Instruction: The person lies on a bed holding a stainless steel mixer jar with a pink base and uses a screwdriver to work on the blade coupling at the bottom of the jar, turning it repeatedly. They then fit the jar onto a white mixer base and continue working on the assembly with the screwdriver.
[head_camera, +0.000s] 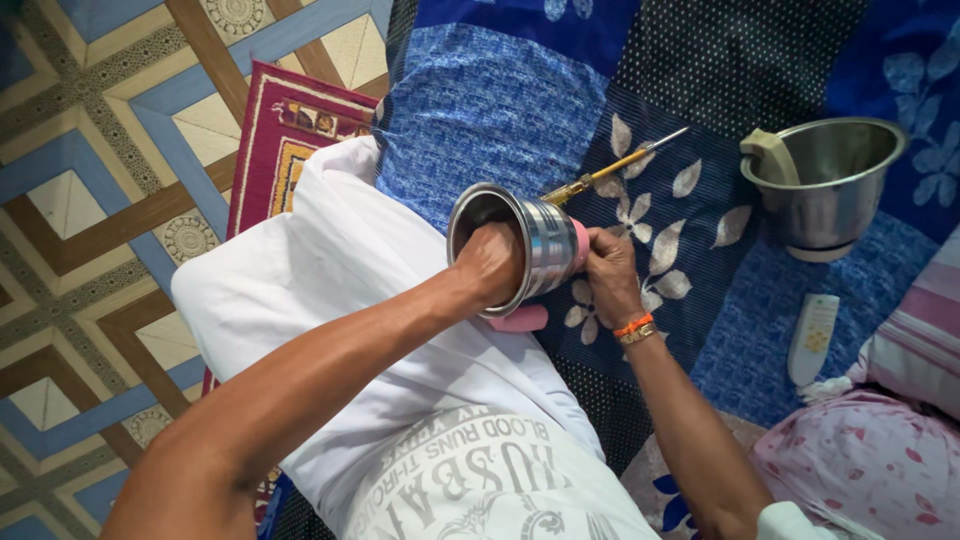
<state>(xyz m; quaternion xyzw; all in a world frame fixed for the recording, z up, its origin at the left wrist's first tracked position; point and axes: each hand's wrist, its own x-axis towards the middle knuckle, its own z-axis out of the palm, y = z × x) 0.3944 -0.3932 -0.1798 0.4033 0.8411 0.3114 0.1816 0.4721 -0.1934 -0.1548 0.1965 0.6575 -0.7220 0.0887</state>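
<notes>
Reaching inside a steel jar (535, 245) tipped on its side over the lap, the left hand (490, 262) was half hidden, grip unreadable. Right hand (610, 275) clasped its pink base on the patchwork quilt (480, 110); screwdriver (610, 165) just beyond.

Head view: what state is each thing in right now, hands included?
Steel jar: tipped on its side, mouth toward the person, pink base under it.
Left hand: reaching inside the jar, grip hidden.
Right hand: holding the jar's base end.
Steel bowl: upright on the quilt, lid off.
Screwdriver: lying loose on the quilt.
Remote: lying flat, untouched.
</notes>
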